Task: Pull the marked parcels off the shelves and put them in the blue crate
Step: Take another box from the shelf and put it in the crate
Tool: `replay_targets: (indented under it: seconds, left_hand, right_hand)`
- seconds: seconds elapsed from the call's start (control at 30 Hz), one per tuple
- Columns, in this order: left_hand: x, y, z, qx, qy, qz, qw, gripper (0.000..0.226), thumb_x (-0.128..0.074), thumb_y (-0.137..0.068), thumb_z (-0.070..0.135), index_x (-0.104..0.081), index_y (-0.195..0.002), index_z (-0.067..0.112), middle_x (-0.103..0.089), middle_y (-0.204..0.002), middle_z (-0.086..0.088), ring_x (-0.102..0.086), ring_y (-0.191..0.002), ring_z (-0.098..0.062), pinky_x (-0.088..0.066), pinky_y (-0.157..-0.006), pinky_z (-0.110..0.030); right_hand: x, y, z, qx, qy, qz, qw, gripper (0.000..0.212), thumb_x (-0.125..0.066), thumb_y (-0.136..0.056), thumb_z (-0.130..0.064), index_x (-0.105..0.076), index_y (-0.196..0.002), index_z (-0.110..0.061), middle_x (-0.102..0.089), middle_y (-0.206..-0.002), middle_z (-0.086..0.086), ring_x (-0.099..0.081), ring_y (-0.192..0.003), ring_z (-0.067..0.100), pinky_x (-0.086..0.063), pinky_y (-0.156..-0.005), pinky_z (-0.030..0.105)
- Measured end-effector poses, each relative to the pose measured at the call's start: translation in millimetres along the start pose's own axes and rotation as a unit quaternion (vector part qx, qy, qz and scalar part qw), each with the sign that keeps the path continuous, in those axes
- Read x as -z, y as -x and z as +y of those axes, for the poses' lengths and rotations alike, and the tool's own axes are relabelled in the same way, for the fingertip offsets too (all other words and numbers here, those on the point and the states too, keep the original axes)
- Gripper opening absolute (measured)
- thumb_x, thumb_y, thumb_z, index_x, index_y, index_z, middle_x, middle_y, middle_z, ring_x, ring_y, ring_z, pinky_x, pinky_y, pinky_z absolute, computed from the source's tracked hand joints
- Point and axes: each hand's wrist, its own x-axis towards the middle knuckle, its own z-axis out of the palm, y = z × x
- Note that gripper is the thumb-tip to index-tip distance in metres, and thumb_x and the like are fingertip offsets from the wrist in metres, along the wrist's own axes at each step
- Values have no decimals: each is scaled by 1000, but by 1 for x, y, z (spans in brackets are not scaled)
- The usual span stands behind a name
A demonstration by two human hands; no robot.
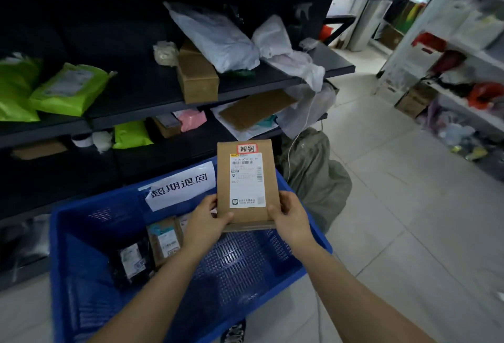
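Observation:
I hold a flat brown cardboard parcel (246, 179) upright over the blue crate (71, 255). It carries a white shipping label and a red-edged tag with handwriting at its top. My left hand (206, 220) grips its lower left corner and my right hand (290, 216) grips its lower right corner. Inside the crate lie a brown parcel (163, 240) and a black parcel (132, 261), both labelled. A white paper sign with black characters (180, 183) is stuck on the crate's far wall.
Dark shelves (152, 105) on the left hold green bags (68, 89), a brown box (196, 75), white bags (215, 34) and a pink packet (192, 119). A grey-green sack (313, 176) sits right of the crate. White racks (463, 108) stand across the tiled aisle.

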Motion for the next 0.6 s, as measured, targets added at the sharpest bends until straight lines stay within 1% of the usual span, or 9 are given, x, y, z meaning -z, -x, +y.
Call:
replay_targets:
  seconds: [0.07, 0.13, 0.23, 0.3, 0.4, 0.47, 0.53, 0.6]
  left_hand:
    - [-16, -26, -5, 17, -2, 2, 1000, 58, -74, -82, 18, -50, -134, 16, -59, -131, -2, -57, -112, -17, -46, -96, -33]
    - [-32, -49, -10, 40, 2, 11, 999, 61, -75, -81, 19, -49, -136, 15, -58, -133, -3, -57, -116, -19, -46, -101, -39]
    - [-57, -81, -19, 70, 10, 22, 997, 62, -75, -81, 20, -48, -137, 16, -58, -134, -3, -56, -118, -20, -45, -103, -43]
    - [-72, -100, -27, 87, 17, 27, 996, 62, -75, -81, 20, -49, -138, 17, -58, -134, -1, -57, -117, -20, -46, -102, -42]
    - [-96, -128, -41, 106, 34, 32, 993, 64, -74, -82, 18, -48, -139, 18, -59, -132, 0, -58, -116, -17, -47, -102, -39]
    - [-113, -144, -52, 123, 37, 44, 991, 61, -74, -82, 16, -50, -138, 16, -61, -128, 0, -59, -112, -16, -48, -101, -36]
    - [-129, -160, -64, 138, 38, 60, 988, 56, -74, -81, 15, -53, -134, 15, -63, -124, -1, -61, -107, -17, -50, -98, -36]
    - [-145, -175, -78, 154, 37, 68, 985, 51, -73, -82, 14, -55, -130, 17, -63, -120, 3, -62, -103, -15, -51, -93, -31]
  right_hand:
    - [2, -30, 8, -4, 3, -12, 1000, 26, -60, -92, -17, -54, -117, -18, -63, -118, -3, -59, -108, 13, -49, -98, 37]
    - [4, -59, 17, -14, 3, -26, 1000, 22, -59, -93, -15, -54, -113, -20, -63, -117, -2, -59, -107, 13, -49, -97, 35]
    - [4, -103, 33, -27, 18, -42, 999, 27, -59, -93, -16, -54, -119, -19, -63, -117, -2, -59, -106, 13, -49, -98, 35]
    - [3, -129, 46, -38, 24, -53, 998, 31, -58, -93, -17, -54, -124, -18, -63, -117, -4, -59, -106, 12, -49, -97, 34]
    - [2, -166, 68, -56, 37, -64, 996, 27, -58, -94, -20, -56, -121, -21, -65, -112, -6, -60, -102, 11, -49, -90, 30]
    - [0, -191, 83, -61, 44, -79, 994, 24, -57, -94, -22, -57, -118, -24, -64, -107, -9, -60, -101, 10, -49, -86, 27]
    - [-4, -215, 102, -65, 57, -98, 991, 25, -56, -94, -22, -57, -120, -25, -63, -103, -13, -60, -100, 9, -47, -85, 25]
    - [-7, -236, 121, -64, 71, -119, 988, 29, -56, -95, -22, -57, -124, -25, -63, -106, -14, -59, -101, 8, -47, -86, 23]
